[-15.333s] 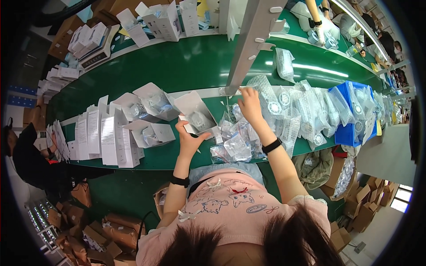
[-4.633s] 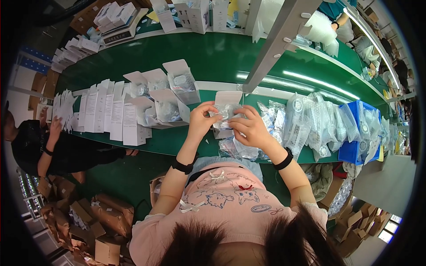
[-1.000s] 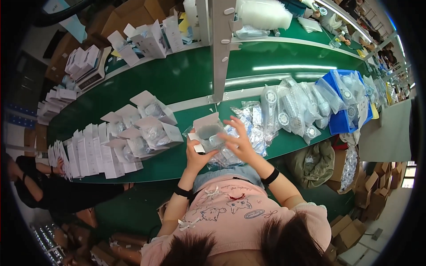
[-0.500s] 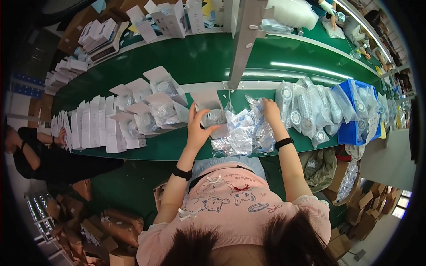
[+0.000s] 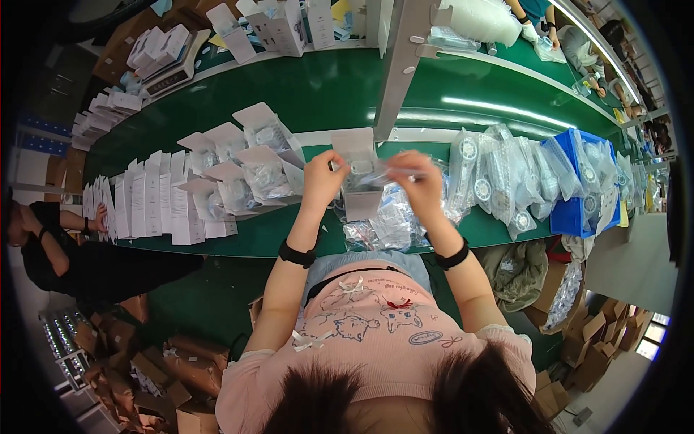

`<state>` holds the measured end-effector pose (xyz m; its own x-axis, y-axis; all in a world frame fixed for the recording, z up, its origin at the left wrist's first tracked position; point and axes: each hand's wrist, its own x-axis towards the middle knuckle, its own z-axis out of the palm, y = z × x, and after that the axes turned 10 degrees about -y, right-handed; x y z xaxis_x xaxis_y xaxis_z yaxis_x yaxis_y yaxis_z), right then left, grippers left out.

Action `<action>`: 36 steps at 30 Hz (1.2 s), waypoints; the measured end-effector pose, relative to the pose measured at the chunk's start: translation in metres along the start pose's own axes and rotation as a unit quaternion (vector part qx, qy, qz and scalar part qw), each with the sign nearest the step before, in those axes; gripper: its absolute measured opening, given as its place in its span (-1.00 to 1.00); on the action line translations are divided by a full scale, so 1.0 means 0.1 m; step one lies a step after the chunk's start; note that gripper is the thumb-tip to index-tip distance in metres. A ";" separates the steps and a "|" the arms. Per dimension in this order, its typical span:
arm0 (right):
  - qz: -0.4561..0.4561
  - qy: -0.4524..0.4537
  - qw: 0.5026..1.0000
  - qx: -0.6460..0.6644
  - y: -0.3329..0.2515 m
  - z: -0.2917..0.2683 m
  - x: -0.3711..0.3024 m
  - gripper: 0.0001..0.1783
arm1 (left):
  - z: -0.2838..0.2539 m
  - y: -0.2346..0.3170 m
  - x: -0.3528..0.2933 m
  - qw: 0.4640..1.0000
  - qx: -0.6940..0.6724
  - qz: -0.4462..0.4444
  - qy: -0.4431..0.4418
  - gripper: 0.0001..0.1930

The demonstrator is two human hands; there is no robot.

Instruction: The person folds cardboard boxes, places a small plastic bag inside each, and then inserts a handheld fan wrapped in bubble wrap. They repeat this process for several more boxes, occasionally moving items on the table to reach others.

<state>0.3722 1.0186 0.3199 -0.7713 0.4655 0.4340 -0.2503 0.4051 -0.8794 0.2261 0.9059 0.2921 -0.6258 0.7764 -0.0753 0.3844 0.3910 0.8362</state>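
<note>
The right hand (image 5: 421,181), fingers nearly closed, pinches a blurred clear packet (image 5: 379,176) over an open white box (image 5: 361,205); the left hand (image 5: 324,176) curls at its left edge, grip unclear. Beside the box, small packets (image 5: 394,220) heap the green desk (image 5: 278,239), between filled boxes (image 5: 259,156) and bubble-wrapped parts (image 5: 499,173).

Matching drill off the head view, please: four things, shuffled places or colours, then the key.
1. blue bin
2. open white box
3. pile of clear packets
4. wearer's wristbands

A. heaped near the front edge of the green bench
B. black, one per wrist
C. holding bubble-wrap bags
D. between the left hand and right hand

Pairs: 1-C, 2-D, 3-A, 4-B
</note>
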 end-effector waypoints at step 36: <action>-0.161 -0.255 0.898 -0.322 0.05 0.28 -0.07 -0.78 | -0.01 -0.12 -0.14 0.998 -0.060 -0.022 0.014 -0.85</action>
<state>0.3602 0.9953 0.3065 -0.9284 -0.1112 0.3545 -0.2448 0.9009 -0.3585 0.2296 0.8901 0.2832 -0.6595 0.7451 -0.1000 0.2724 0.3608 0.8920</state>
